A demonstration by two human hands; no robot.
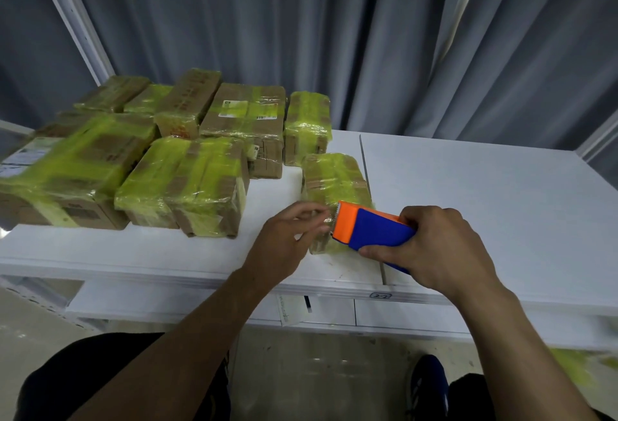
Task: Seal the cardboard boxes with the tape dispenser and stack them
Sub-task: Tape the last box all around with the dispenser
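Note:
A small cardboard box [334, 179] wrapped in yellow-green tape lies on the white table [485, 206] near the front edge. My right hand [431, 250] grips a blue tape dispenser [378, 233] with an orange head, held over the near end of that box. My left hand [287, 240] pinches the clear tape end at the dispenser's toothed blade, fingers touching the box's near edge. The box's near part is hidden behind both hands and the dispenser.
Several taped cardboard boxes [200, 183] crowd the table's left half, some stacked, the largest [67, 179] at the left edge. A seam [366, 169] splits the tabletop. Grey curtains [334, 36] hang behind. My knees and a blue shoe [429, 384] show below.

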